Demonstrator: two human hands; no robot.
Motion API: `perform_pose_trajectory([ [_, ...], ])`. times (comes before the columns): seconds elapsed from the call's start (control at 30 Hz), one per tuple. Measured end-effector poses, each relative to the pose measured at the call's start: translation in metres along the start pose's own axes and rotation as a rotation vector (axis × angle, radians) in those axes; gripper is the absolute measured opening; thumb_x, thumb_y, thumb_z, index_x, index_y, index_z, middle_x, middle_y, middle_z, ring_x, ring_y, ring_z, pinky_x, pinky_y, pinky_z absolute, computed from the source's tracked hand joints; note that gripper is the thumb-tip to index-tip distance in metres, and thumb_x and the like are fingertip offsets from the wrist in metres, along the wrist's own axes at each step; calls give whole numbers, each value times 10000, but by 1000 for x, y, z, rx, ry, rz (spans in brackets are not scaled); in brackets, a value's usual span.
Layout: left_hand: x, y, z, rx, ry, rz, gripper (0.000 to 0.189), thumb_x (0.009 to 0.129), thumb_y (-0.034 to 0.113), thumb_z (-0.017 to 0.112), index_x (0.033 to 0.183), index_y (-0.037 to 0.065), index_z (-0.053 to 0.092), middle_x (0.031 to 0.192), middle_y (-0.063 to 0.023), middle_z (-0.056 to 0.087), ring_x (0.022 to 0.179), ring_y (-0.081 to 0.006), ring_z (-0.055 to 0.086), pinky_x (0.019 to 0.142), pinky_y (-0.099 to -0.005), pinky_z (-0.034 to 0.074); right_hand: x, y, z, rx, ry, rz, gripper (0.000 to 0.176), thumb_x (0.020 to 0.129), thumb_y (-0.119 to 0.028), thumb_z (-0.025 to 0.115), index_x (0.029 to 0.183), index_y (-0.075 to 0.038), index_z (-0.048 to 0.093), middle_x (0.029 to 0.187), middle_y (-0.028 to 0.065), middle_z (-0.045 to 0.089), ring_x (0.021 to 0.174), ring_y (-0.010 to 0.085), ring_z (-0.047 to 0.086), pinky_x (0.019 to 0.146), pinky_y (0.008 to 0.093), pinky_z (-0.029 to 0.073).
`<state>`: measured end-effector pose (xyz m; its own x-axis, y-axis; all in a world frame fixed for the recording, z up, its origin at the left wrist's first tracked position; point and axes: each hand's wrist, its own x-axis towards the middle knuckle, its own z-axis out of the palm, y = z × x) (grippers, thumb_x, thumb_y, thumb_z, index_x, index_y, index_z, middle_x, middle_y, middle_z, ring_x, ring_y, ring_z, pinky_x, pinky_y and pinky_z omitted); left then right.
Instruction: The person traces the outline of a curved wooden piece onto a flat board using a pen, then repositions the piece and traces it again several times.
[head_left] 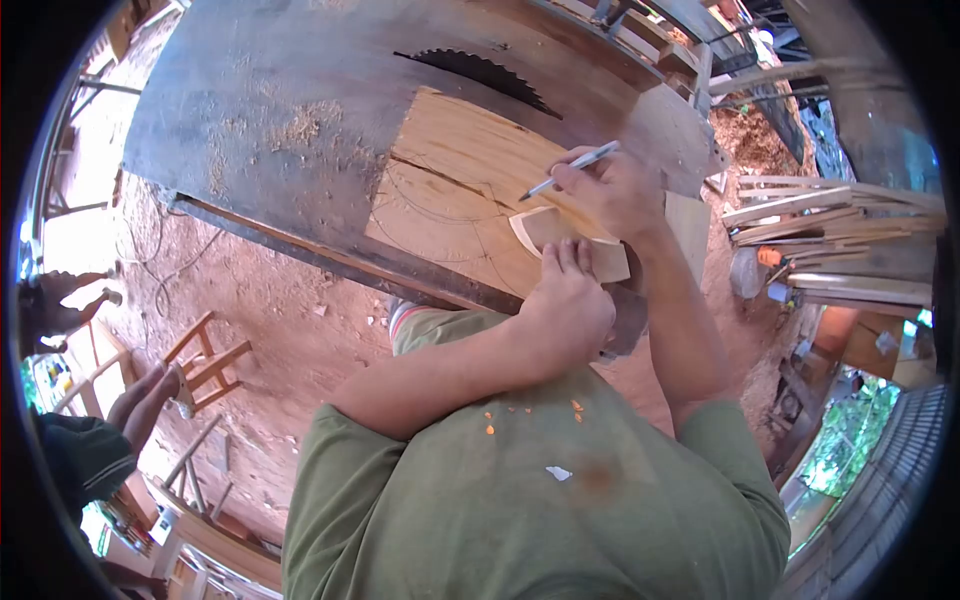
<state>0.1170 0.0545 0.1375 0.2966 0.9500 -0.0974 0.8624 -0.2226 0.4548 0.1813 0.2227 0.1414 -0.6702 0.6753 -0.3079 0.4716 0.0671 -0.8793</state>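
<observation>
My right hand [608, 192] is closed around a pale pen [598, 156], its tip pointing down and left, close over a flat wooden board [455, 130]. Curved pencil lines mark the left part of the board, and a dark crack runs across it. On the board's near right side lies a curved wooden piece [541, 229]. My left hand [568, 308] presses its fingertips onto that piece, the other fingers curled in. My left forearm crosses in front of my body.
A toothed saw blade [485, 78] stands up through the metal saw table [300, 60], just beyond the board. Sawdust [305, 122] is scattered to the left. Wood strips [820, 215] are stacked at right. Another person's arm [140, 405] shows at left, near a small wooden frame [208, 365].
</observation>
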Motion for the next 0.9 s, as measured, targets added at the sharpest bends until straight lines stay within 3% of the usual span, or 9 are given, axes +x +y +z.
perform_pose_trajectory([
  [0.07, 0, -1, 0, -7, 6, -4, 515, 883, 473, 752, 1043, -12, 816, 1454, -454, 516, 1354, -585, 524, 1141, -677, 389, 11, 2, 6, -116, -47, 73, 282, 1001, -230, 732, 1103, 28, 776, 949, 48, 769, 885, 100, 670, 794, 297, 532],
  [0.13, 1, -2, -4, -12, 7, -6, 517, 874, 469, 759, 1036, -20, 814, 1437, -454, 533, 1337, -591, 538, 1138, -678, 395, 22, 23, 14, 19, -127, 172, 233, 1003, -161, 733, 1088, 52, 770, 947, 53, 767, 849, 91, 670, 751, 277, 536],
  [0.37, 2, -16, -37, -215, -40, 22, 522, 902, 452, 734, 966, -64, 788, 1385, -463, 567, 1304, -575, 583, 1135, -685, 401, 26, 34, 14, 108, -193, 219, 225, 996, -155, 729, 1068, 55, 762, 923, 43, 757, 834, 83, 648, 754, 278, 531],
  [0.47, 2, -22, -42, -293, -63, 41, 532, 920, 456, 715, 973, -68, 783, 1381, -469, 563, 1296, -583, 587, 1131, -696, 402, 26, 21, 5, 2, -209, 157, 263, 969, -210, 744, 1048, 40, 765, 866, 80, 760, 799, 102, 669, 735, 304, 528],
  [0.53, 3, -24, -44, -314, -85, 47, 539, 927, 461, 706, 981, -70, 781, 1380, -472, 562, 1293, -589, 588, 1130, -700, 402, 26, 12, -1, -199, -85, 199, 233, 968, -183, 722, 1031, 39, 758, 818, 86, 746, 767, 122, 664, 722, 317, 526],
  [0.67, 5, -25, -47, -349, -131, 48, 554, 943, 471, 692, 983, -76, 771, 1395, -476, 545, 1326, -591, 561, 1135, -708, 393, 29, 13, -1, -104, -74, 73, 213, 964, -170, 709, 1011, 32, 759, 800, 103, 745, 733, 148, 668, 700, 332, 525],
  [0.73, 6, -24, -47, -352, -147, 44, 563, 947, 478, 690, 979, -79, 767, 1409, -476, 533, 1340, -589, 550, 1138, -711, 389, 29, 18, 7, 31, -211, 66, 202, 950, -167, 720, 1003, 24, 760, 809, 122, 747, 734, 145, 677, 690, 323, 529],
  [0.87, 6, -23, -46, -392, -171, 8, 583, 946, 490, 697, 973, -90, 753, 1452, -473, 498, 1377, -591, 515, 1146, -719, 377, 24, 26, -4, -32, -186, 82, 197, 938, -160, 732, 1020, 15, 766, 822, 132, 751, 753, 152, 690, 710, 318, 540],
  [0.9, 6, -23, -46, -390, -184, -4, 589, 944, 494, 701, 973, -93, 750, 1461, -471, 491, 1383, -592, 507, 1148, -721, 374, 21, 25, -12, -83, -88, 87, 199, 938, -158, 733, 1029, 15, 770, 847, 135, 759, 765, 168, 697, 731, 325, 545],
])
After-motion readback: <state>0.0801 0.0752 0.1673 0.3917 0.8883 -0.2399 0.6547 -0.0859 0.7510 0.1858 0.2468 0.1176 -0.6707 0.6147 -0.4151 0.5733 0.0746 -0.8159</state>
